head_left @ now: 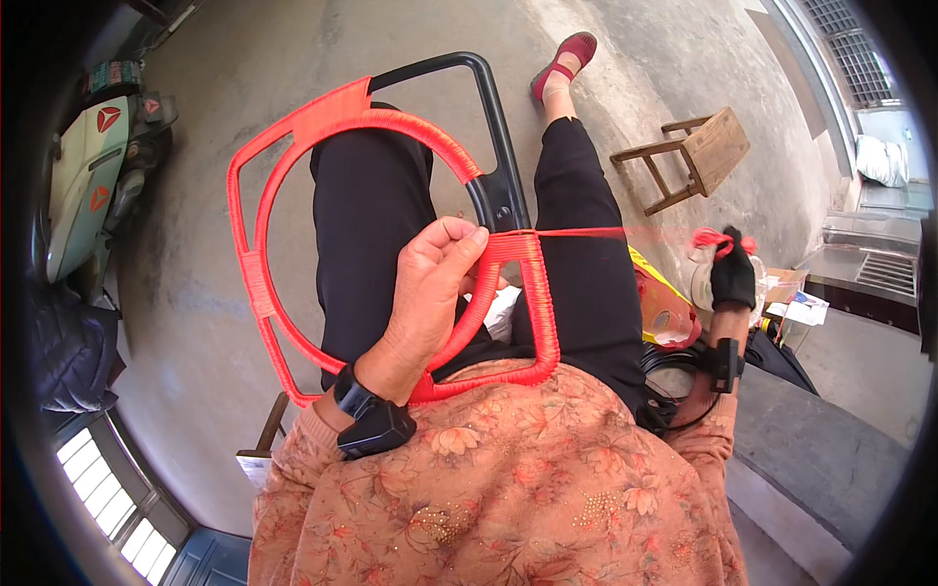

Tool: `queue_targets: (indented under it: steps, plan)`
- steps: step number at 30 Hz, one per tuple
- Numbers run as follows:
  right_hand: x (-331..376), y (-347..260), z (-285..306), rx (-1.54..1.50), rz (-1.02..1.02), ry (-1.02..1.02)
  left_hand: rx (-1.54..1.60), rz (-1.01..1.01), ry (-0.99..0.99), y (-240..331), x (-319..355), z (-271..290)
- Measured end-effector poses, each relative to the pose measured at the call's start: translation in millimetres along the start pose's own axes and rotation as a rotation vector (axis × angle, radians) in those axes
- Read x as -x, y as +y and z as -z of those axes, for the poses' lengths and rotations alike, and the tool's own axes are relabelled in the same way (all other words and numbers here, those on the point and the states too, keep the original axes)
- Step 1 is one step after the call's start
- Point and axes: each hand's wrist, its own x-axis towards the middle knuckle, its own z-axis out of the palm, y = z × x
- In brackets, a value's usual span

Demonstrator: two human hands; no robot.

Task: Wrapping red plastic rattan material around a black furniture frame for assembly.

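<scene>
A black tubular frame (503, 146), with a ring inside a rounded square, rests across my lap. Red cord (332, 112) is wound tightly round most of it; the upper right bar and part of the ring are bare black. My left hand (427, 283) is closed on the frame at the edge of the winding, thumb pressed near the bare joint. From there a taut red strand (586, 232) runs right to my right hand (732, 278). That hand, in a black glove, is closed round a small bundle of red cord (705, 237), held out past my leg.
A small wooden stool (711, 151) stands ahead on the right. A scooter (93, 186) is parked at the far left. Beside my right leg are a red and yellow bag (667, 311) and a coil of black cable (674, 363). A grey ledge (811, 444) lies at the lower right.
</scene>
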Motion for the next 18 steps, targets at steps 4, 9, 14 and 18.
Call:
queue_targets:
  steps: [4,9,14,18]
  plan:
    - [18,-32,-6,0.108,0.22,0.164,0.031,0.033,0.011,-3,-3,4]
    - [53,-179,27,-0.16,0.644,-0.392,-0.11,-0.023,0.05,-12,-7,8]
    - [68,-252,-52,-0.507,0.404,-0.957,-0.178,0.043,0.051,-13,-8,3]
    - [65,-280,-61,-0.91,0.158,-1.068,-0.276,0.102,0.038,-13,-5,5]
